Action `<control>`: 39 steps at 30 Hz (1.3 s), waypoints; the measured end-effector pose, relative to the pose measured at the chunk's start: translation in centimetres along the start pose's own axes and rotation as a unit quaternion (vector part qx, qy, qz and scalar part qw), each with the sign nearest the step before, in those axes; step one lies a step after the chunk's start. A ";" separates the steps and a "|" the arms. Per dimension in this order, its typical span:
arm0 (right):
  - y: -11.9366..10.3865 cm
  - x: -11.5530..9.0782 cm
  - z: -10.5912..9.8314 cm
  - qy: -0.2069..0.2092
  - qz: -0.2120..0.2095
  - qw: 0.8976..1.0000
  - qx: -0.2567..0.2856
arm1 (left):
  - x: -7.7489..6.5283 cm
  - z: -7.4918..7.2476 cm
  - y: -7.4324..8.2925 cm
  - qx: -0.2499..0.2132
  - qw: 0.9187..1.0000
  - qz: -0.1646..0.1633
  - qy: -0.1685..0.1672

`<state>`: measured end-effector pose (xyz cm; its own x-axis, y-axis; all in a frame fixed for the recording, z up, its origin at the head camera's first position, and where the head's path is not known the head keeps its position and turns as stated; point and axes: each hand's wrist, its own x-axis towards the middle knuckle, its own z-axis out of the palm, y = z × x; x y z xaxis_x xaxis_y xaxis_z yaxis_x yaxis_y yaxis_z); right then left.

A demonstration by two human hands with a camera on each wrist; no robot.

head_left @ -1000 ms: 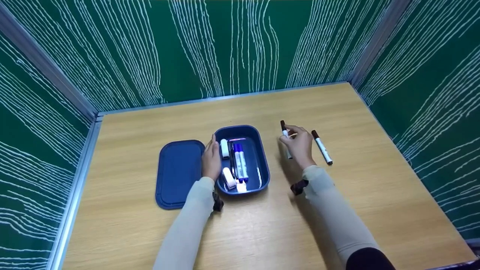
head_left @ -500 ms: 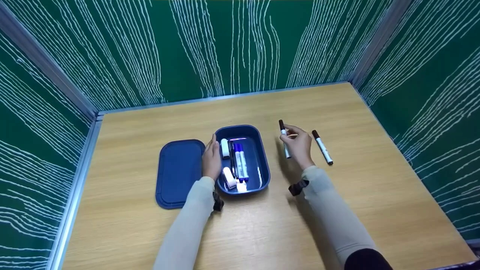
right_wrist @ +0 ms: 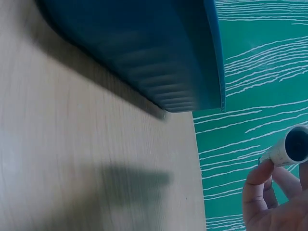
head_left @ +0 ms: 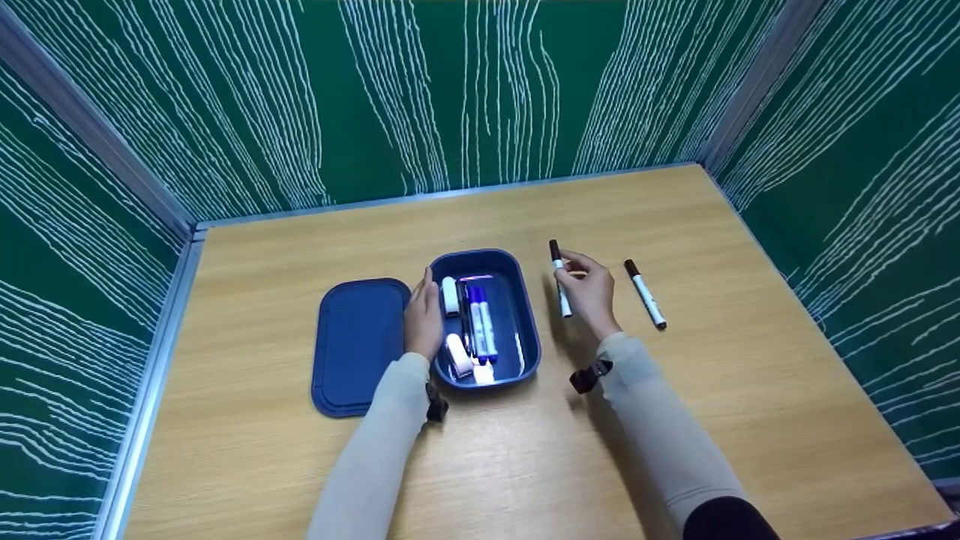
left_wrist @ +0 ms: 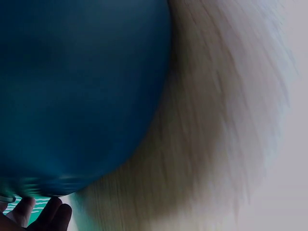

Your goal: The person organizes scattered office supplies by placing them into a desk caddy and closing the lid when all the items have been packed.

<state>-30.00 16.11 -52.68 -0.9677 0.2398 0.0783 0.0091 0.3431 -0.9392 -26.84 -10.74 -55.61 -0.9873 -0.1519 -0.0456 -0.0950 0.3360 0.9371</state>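
Observation:
My left hand [head_left: 424, 319] rests with straight fingers along the left wall of a dark blue box [head_left: 530, 322]. Inside the box lie two blue-capped markers [head_left: 481, 326], a dark slim pen-like item beside them, and two white pieces [head_left: 458, 355] near the left wall. To the right of the box, my right hand [head_left: 592, 292] pinches a white marker with a dark cap [head_left: 561, 289] between thumb and fingers. The right wrist view shows the end of that marker [right_wrist: 284, 149] raised above the table, with the box's side [right_wrist: 134, 53] close by.
A flat dark blue lid [head_left: 360, 349] lies left of the box, its right edge partly behind my left hand. Another dark-capped marker [head_left: 645, 295] lies on the wooden table [head_left: 510, 457] right of my right hand. Green panels with white wavy lines [head_left: 495, 97] enclose the back and sides.
My right hand has moved a little left toward the box, carrying the dark-capped marker. The left hand, box and lid have stayed in place.

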 end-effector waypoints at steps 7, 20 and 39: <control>-0.2 -0.2 0.5 -0.007 0.008 1.000 0.007 | -0.1 0.0 0.0 0.003 1.000 0.006 0.003; -0.8 -0.8 1.9 -0.023 0.012 0.999 0.022 | -0.1 0.0 0.1 0.010 1.000 0.008 0.006; -2.0 -2.3 5.4 -0.047 -0.039 0.998 -0.012 | -0.1 0.1 0.1 0.006 1.000 0.011 0.008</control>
<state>-29.18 9.99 -52.75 -0.9852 0.1253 0.1169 -0.0613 0.3793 -0.9233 -26.79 -10.56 -55.56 -0.9869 -0.1600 -0.0189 -0.0747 0.3503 0.9337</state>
